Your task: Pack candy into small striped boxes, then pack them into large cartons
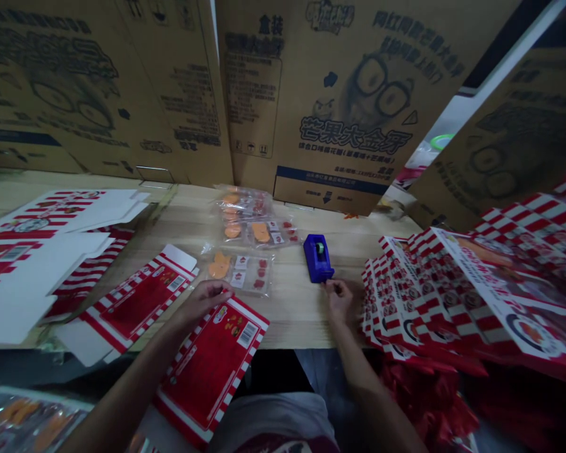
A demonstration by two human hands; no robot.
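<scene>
My left hand (210,296) is closed on the top edge of a red-and-white printed carton (212,368), which tilts over the table's front edge with its barcode side up. My right hand (339,299) is at the near end of a blue tape dispenser (317,258), fingers pinched at its cutting edge on the end of the tape. The strip itself is too small to see clearly. Beyond my left hand lie clear packets (240,270) with orange and red pieces inside. Another red carton (144,302), its end flaps open, lies left of my left forearm.
Flat white-and-red cartons (38,251) are stacked at the left. Several filled red-and-white boxes (453,283) crowd the right side. Tall brown cardboard (306,94) walls off the back of the table (292,321). A white tub (9,393) of packets sits at lower left, and red bags (429,396) at lower right.
</scene>
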